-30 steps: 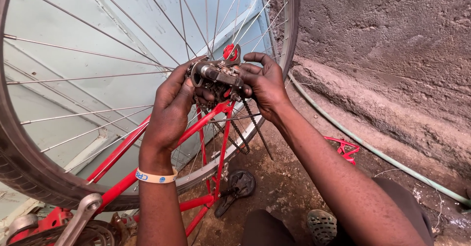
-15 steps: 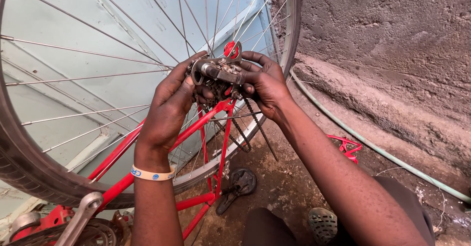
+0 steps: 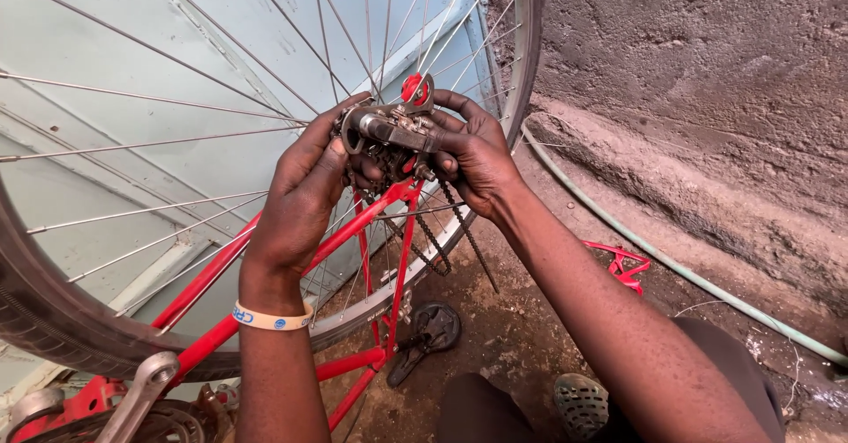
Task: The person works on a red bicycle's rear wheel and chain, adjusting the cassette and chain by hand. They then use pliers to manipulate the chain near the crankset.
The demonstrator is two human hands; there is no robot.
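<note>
Little has shifted since the earlier frame: our left hand [image 3: 305, 191] and right hand [image 3: 473, 156] stay clamped on the rear derailleur [image 3: 389, 134] at the red frame's [image 3: 380, 209] dropout. It looks rigid, heavy, probably greasy; we grip its body, not the chain [image 3: 433, 249].

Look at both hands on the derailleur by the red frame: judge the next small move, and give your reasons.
Probably steady the derailleur with the left hand while the right hand seats it against the red frame. Both hands grip it at the wheel's axle, the chain hangs slack below, and it looks not yet settled in place.
</note>
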